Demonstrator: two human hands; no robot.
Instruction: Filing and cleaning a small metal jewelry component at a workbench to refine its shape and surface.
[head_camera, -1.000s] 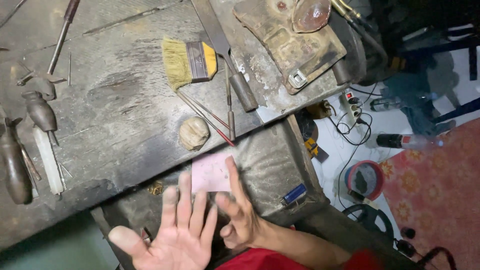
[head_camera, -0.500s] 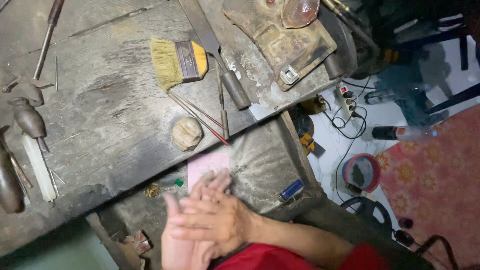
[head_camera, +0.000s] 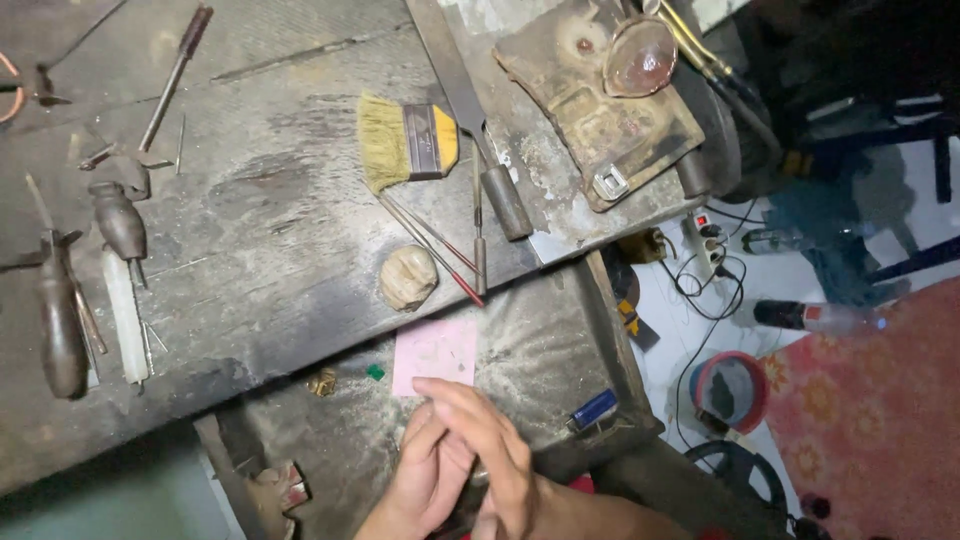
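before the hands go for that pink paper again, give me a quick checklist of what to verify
1. Pink paper lying flat in the tray: ok.
2. Left hand and right hand free: cannot tell, they are pressed together.
3. Paper uncovered: ok, fingertips reach only its lower edge.
4. Small green piece apart from the paper: ok.
5. Red-tipped rods away from the paper: not ok, tips end just above it.

Paper square (head_camera: 434, 354) in tray (head_camera: 540, 340), before bench (head_camera: 250, 230)
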